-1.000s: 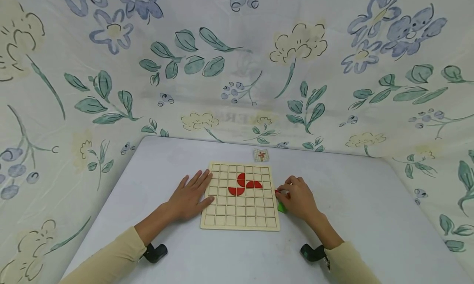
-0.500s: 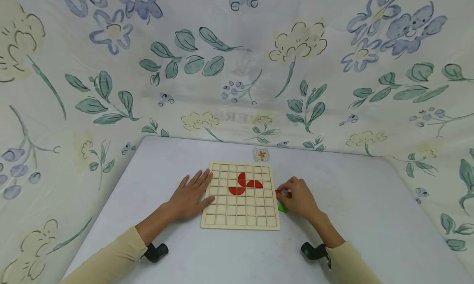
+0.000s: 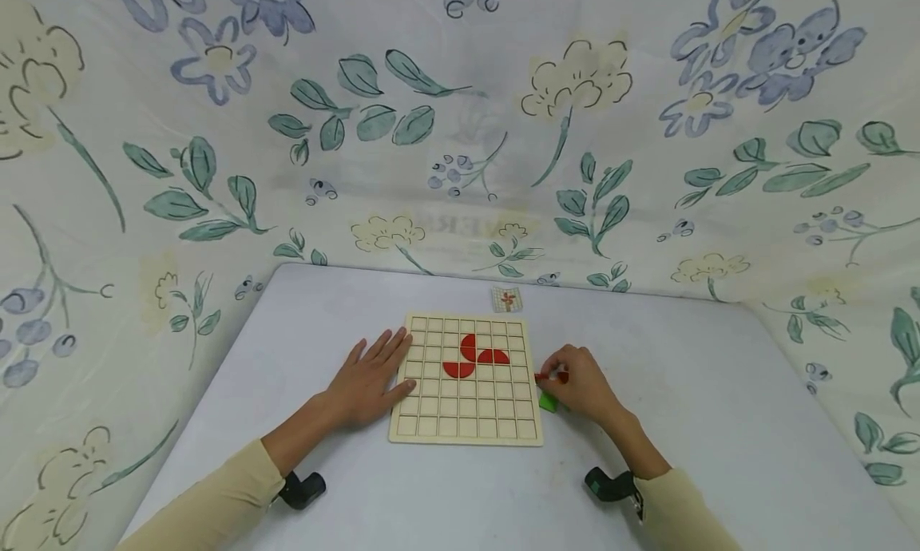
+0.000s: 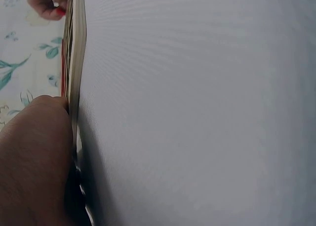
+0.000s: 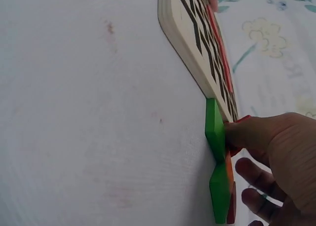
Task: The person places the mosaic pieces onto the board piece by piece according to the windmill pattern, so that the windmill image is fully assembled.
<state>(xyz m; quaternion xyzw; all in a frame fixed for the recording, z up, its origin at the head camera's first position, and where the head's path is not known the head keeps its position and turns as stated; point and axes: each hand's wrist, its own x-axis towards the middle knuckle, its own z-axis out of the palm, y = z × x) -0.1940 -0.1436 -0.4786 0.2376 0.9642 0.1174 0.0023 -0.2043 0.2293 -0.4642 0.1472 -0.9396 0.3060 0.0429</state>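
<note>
A square wooden grid board [image 3: 453,431] lies on the table with red quarter-circle pieces [image 3: 460,370] set in it, forming half-round shapes. My left hand [image 3: 368,382] rests flat over its left edge, fingers spread. Just off the right edge, my right hand [image 3: 580,383] pinches a red piece [image 5: 236,151] between thumb and fingertips, which partly hide it. Close under the thumb, the right wrist view shows two green blocks [image 5: 215,129] touching end to end, with an orange piece [image 5: 229,169] and a dark red piece [image 5: 232,203] behind them.
Behind the board lies a small pattern card [image 3: 507,299] with a red pinwheel on a grid. Black devices [image 3: 302,491] are strapped at both wrists. A floral cloth [image 3: 460,152] hangs beyond the back edge of the white table [image 3: 323,303].
My right hand has shifted very slightly among the pieces, and a bit more red shows by its fingers. The left hand and board have stayed in place.
</note>
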